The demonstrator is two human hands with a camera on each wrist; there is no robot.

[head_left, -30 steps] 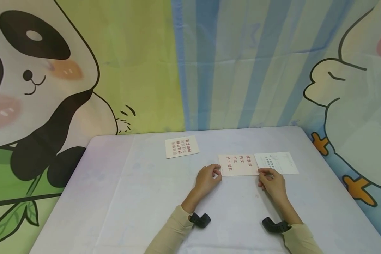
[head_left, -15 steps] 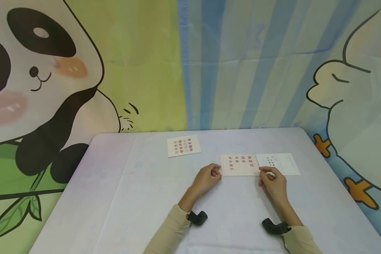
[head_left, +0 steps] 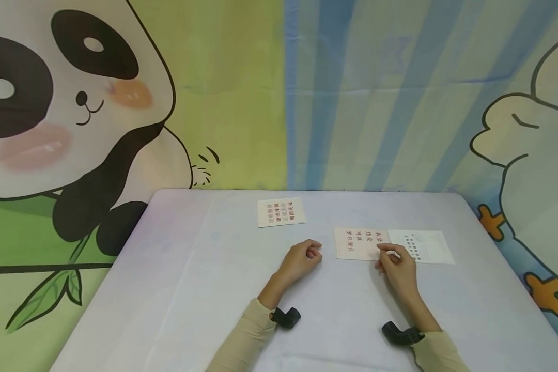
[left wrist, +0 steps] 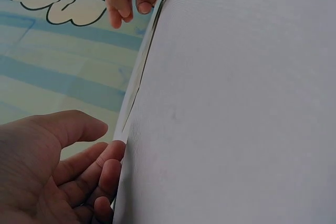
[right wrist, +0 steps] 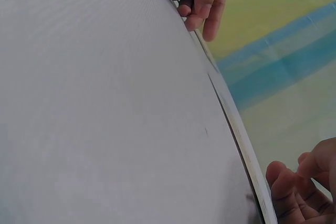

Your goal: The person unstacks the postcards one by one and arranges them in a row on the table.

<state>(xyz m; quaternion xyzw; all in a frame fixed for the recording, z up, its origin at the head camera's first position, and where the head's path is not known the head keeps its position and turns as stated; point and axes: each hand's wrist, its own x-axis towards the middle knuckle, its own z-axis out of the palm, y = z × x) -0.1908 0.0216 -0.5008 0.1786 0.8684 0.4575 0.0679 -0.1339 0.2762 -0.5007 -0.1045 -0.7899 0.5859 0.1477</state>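
Note:
Two cards lie side by side on the white table: a cream card with red writing (head_left: 355,244) and a paler card with small dark print (head_left: 430,248). My right hand (head_left: 401,271) is over their lower edge near the seam, partly covering both; its fingers (right wrist: 286,184) are bent loosely, with nothing visible between them. Left of the cream card, my left hand (head_left: 298,263) stands just apart from its edge. Its thumb and fingers (left wrist: 84,126) are separated, loosely curled and holding nothing. Farther back, another cream card with printed characters (head_left: 281,212) lies slightly tilted.
The white-covered table (head_left: 232,289) reaches a cartoon backdrop (head_left: 242,93) at its far edge. Each wrist bears a black camera, one on the left (head_left: 285,318) and one on the right (head_left: 402,334).
The head view has turned left, so the scene shifts right. My left hand has come away from the cream card's left edge. My right hand has shifted slightly left relative to the seam.

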